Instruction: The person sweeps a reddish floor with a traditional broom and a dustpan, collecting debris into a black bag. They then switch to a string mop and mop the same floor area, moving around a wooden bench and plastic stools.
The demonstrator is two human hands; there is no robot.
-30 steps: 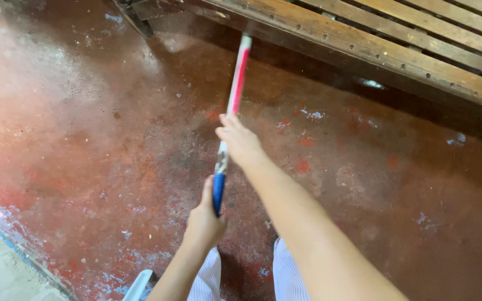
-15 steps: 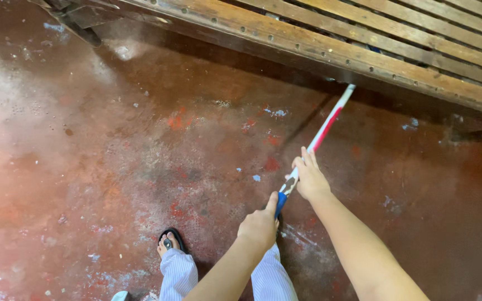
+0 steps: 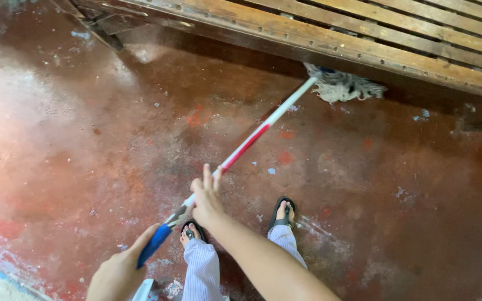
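Head view looks down on a worn red floor (image 3: 85, 139) with a slatted wooden bench (image 3: 330, 39) running along the top edge. Both hands hold a mop handle (image 3: 252, 139), white and red along its length with a blue grip at the near end. Left hand (image 3: 119, 273) is wrapped around the blue grip (image 3: 153, 245), low in the view and well away from the bench. Right hand (image 3: 206, 198) sits further up the handle toward the bench; its palm rests against the shaft and the fingers (image 3: 206, 174) are loosely raised, so it steadies the handle in a half-closed hold. From the hands the handle slants up toward the bench, and the mop head (image 3: 344, 86), a bundle of pale grey strings, lies on the floor right at the bench's front edge, partly under it. Beneath the arms, on the side away from the bench, two legs in striped white trousers (image 3: 202, 273) show, with feet in dark sandals (image 3: 283, 210) planted on the floor. Blue and bright red paint flecks dot the floor between the feet and the bench.
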